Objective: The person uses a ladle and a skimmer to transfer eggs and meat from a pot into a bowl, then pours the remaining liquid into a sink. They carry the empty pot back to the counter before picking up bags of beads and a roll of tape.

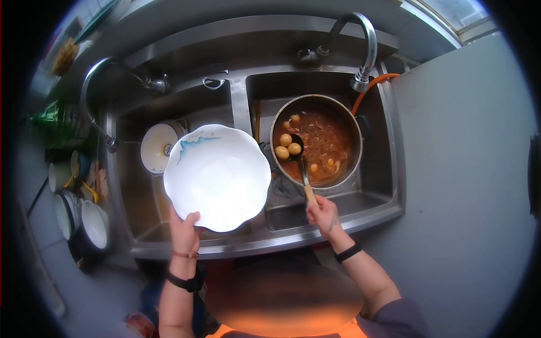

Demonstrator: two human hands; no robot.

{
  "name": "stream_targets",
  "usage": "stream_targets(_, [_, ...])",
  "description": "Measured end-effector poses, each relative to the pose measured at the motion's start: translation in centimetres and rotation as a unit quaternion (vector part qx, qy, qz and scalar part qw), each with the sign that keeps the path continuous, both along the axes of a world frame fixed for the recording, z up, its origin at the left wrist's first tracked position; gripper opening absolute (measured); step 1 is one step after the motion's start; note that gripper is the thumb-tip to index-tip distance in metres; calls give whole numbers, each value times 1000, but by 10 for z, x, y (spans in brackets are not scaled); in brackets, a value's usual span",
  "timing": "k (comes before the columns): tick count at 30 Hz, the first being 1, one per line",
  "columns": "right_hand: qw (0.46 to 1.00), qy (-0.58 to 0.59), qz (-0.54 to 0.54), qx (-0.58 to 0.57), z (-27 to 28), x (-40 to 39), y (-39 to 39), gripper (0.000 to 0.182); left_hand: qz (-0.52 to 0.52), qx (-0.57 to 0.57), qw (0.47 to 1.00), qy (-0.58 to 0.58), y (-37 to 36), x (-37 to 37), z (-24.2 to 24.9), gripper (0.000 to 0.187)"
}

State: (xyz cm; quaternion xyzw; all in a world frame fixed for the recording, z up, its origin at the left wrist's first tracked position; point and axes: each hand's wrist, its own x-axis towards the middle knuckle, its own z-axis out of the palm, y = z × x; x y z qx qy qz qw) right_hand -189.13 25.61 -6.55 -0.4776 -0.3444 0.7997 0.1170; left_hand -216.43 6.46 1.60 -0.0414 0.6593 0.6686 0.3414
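My left hand (184, 228) grips the near rim of a large white scalloped bowl (217, 177) with a blue streak, held empty over the left sink basin. My right hand (322, 214) holds the wooden handle of a black ladle (297, 151). The ladle's cup carries three round yellowish balls above a steel pot (344, 121) of reddish-brown stew. The pot sits in the right basin of a double steel sink (338, 222), and more yellow pieces float in the stew.
A white round lid or dish (155, 147) lies in the left basin behind the bowl. Two curved faucets (367, 50) stand at the back. Stacked white bowls (93, 222) and a green bottle (53, 118) sit at the left. A grey counter (468, 169) lies to the right.
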Motion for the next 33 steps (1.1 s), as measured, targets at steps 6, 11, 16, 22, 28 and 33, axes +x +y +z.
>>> stream_targets(6, [821,-226,148,503,9,-18,-21,24,-1,-9,1000,14,-1,-3,1,61])
stream_targets(11, [985,-92,85,116,5,-4,-8,21,-13,-16,999,26,2,-4,2,61])
stream_targets(16, [995,54,5,-87,29,7,20,23,4,-9,999,32,13,0,-1,62])
stream_targets(22, [994,64,85,10,122,5,34,29,5,29,998,47,25,6,-15,62])
stream_targets(28, [985,6,161,69,147,-18,7,30,20,64,998,-6,44,16,-22,59])
stream_targets(33, [732,-131,257,617,134,-27,-6,42,24,96,993,-62,36,17,-29,57])
